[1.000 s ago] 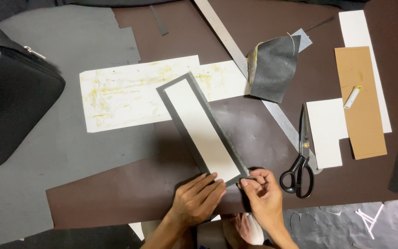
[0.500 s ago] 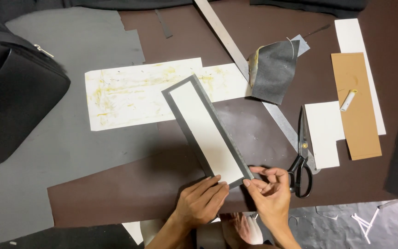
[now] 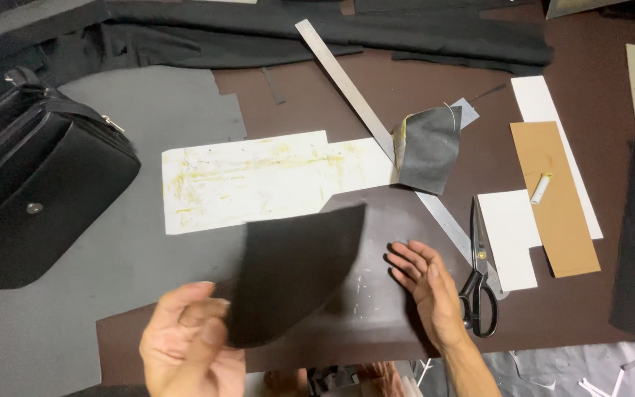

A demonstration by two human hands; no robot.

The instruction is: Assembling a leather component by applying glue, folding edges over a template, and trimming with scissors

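Dark brown leather sheet (image 3: 376, 323) covers most of the bench, with grey material (image 3: 75, 323) under it at 9 o'clock. A moment ago both hands pressed on the end of a long white strip with a dark border, lying flat on the brown sheet. Now that strip no longer shows its white face: the left hand (image 3: 189, 349) has lifted a dark piece (image 3: 292, 276) off the bench and grips its lower edge, so the black side faces the camera and curves upward. The right hand (image 3: 428, 290) is open and empty, fingers spread, resting just above the brown sheet. It looks like the piece is being turned over. Black scissors (image 3: 479, 283) lie at 3 o'clock of the right hand, beside a steel ruler (image 3: 361, 99).
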